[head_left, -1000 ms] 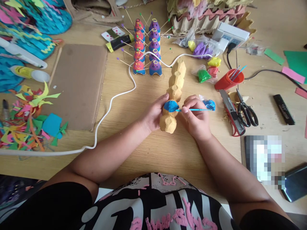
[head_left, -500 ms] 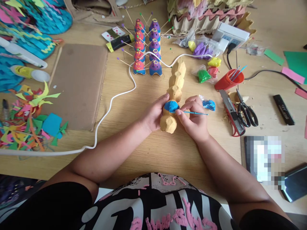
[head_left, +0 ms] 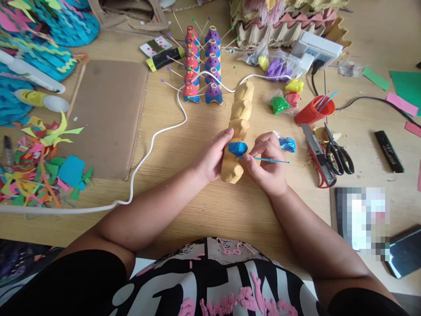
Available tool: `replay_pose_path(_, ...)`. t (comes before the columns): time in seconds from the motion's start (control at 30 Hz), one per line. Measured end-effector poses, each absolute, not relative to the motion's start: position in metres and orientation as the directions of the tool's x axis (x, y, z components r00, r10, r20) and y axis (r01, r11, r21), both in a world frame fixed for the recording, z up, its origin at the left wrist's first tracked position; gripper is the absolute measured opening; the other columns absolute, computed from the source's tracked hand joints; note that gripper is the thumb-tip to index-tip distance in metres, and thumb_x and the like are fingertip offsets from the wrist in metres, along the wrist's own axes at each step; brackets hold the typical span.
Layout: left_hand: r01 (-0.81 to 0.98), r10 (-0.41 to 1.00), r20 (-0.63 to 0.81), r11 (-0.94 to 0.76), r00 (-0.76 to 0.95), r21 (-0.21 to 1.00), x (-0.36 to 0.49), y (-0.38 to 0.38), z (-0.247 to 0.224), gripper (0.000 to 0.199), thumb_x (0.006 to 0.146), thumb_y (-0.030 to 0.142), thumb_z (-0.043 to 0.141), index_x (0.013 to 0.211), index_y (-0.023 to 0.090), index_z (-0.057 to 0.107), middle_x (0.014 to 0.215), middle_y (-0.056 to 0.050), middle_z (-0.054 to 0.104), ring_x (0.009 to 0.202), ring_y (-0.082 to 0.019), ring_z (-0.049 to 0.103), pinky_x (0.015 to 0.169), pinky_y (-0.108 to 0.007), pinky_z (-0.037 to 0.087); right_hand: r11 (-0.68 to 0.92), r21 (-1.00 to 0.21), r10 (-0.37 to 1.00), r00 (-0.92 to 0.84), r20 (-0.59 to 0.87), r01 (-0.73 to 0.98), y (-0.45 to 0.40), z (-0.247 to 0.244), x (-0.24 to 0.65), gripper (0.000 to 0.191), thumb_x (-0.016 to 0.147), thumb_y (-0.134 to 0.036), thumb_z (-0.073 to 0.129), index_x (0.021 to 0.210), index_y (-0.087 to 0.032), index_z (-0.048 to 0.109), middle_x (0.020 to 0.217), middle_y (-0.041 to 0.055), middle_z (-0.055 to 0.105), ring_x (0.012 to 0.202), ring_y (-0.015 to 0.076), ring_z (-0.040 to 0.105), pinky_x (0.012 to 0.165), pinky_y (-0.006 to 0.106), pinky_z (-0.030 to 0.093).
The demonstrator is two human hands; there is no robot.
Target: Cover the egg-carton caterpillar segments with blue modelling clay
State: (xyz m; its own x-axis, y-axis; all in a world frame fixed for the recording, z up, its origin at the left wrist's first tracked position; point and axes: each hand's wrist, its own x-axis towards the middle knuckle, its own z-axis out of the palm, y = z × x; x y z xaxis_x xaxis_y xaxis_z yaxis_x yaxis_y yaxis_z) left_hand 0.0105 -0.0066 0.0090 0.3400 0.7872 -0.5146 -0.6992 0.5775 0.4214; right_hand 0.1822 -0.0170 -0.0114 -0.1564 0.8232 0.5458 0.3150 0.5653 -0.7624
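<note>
The left hand (head_left: 215, 153) clasps the left edge of the yellow egg-carton strip (head_left: 242, 117), fingers partly hidden. The strip's long axis runs away from the person, far end leaning slightly right. At its blue patch (head_left: 237, 149), a blue stick (head_left: 271, 160) points leftward, pinched by the right hand's (head_left: 267, 163) fingertips. Well right of the strip, a black case's (head_left: 389, 151) lettering is unreadably small.

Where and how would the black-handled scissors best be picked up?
Probably by the black loops of the scissors, coming from the near right: the loops lie nearest, the blades point away, and a box cutter lies close on their left.
</note>
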Motion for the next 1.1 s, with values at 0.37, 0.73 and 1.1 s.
replay_pose_path(0.37,-0.698,0.814,-0.488,0.548,0.316,0.461,0.0112,-0.0064,0.0092,0.028,0.104,0.050,0.076,0.100,0.023,0.078,0.080,0.001,0.082,0.064,-0.013,0.076,0.061,-0.021,0.059,0.585,-0.740,0.808,-0.163,0.566,0.333,-0.0173,-0.0124,0.1822,0.024,0.100,-0.042,0.078,0.084,-0.028,0.068,0.089,0.0042,0.063,0.093,0.0265,0.066,0.097,0.056,0.061)
replay_pose_path(0.73,-0.725,0.801,-0.497,0.555,0.335,0.407,0.0109,-0.0057,0.0094,0.035,0.105,0.058,0.073,0.104,0.025,0.081,0.076,-0.001,0.082,0.066,-0.017,0.080,0.060,-0.027,0.062,0.545,-0.782,0.837,-0.139,0.529,0.304,-0.0182,-0.0105,0.1808,0.034,0.095,-0.053,0.083,0.079,-0.029,0.065,0.087,0.0039,0.061,0.088,0.0265,0.065,0.096,0.057,0.062)
replay_pose_path(1.1,-0.715,0.785,-0.514,0.574,0.344,0.399,0.0119,-0.0045,0.0112,0.037,0.106,0.061,0.069,0.111,0.025,0.081,0.076,-0.001,0.082,0.068,-0.017,0.081,0.061,-0.024,0.062,0.559,-0.765,0.828,-0.160,0.538,0.320,-0.0185,-0.0085,0.1807,0.028,0.095,-0.045,0.087,0.083,-0.029,0.067,0.087,0.0038,0.064,0.089,0.0263,0.066,0.093,0.055,0.064)
